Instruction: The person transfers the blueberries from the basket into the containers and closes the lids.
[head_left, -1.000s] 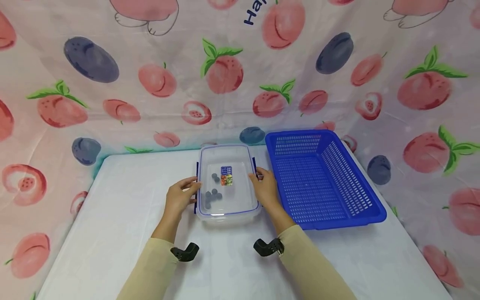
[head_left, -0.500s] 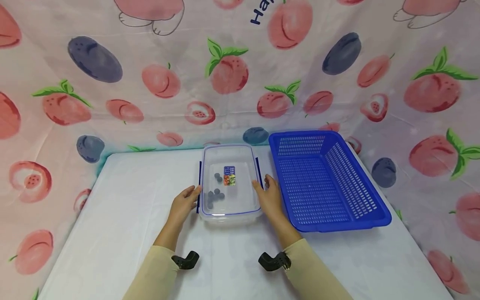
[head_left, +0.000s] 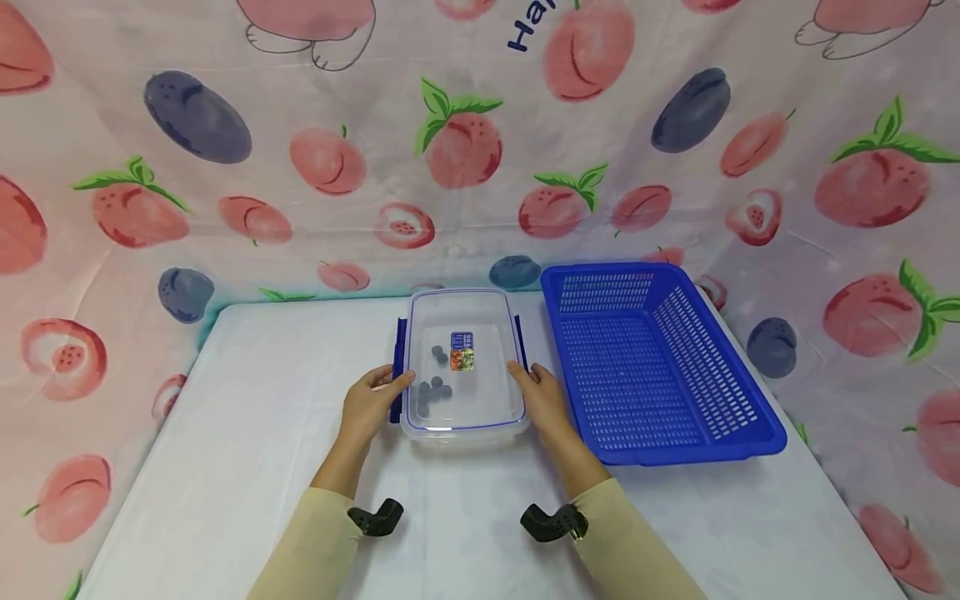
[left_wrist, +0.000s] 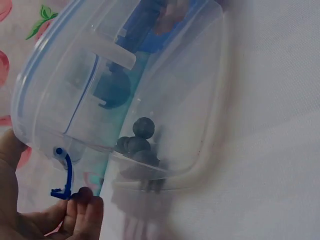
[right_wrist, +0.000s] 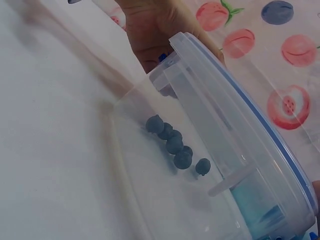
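A clear lidded food container (head_left: 487,396) with a blue seal line stands on the white table, with several blueberries (right_wrist: 174,145) loose on its floor. My left hand (head_left: 366,408) grips its left side, thumb on the lid's edge and curled fingers at the blue latch (head_left: 398,367). In the left wrist view that latch (left_wrist: 67,175) stands out from the wall, fingertips right at its tip. At the other side my right hand (head_left: 547,407) holds the container, thumb on the lid's edge, beside the right latch (head_left: 521,337); its other fingers are partly hidden.
A blue slotted plastic basket (head_left: 553,333) stands close to the container's right, with nothing in it. Fruit-print cloth (head_left: 457,208) hangs behind and beside the white-covered table (head_left: 285,367). Black wrist cameras (head_left: 378,517) sit on both sleeves.
The left latch has swung outward from the container's side, and my left thumb has moved further onto the lid's edge. My right hand stays at the right side. The head view has shifted slightly.
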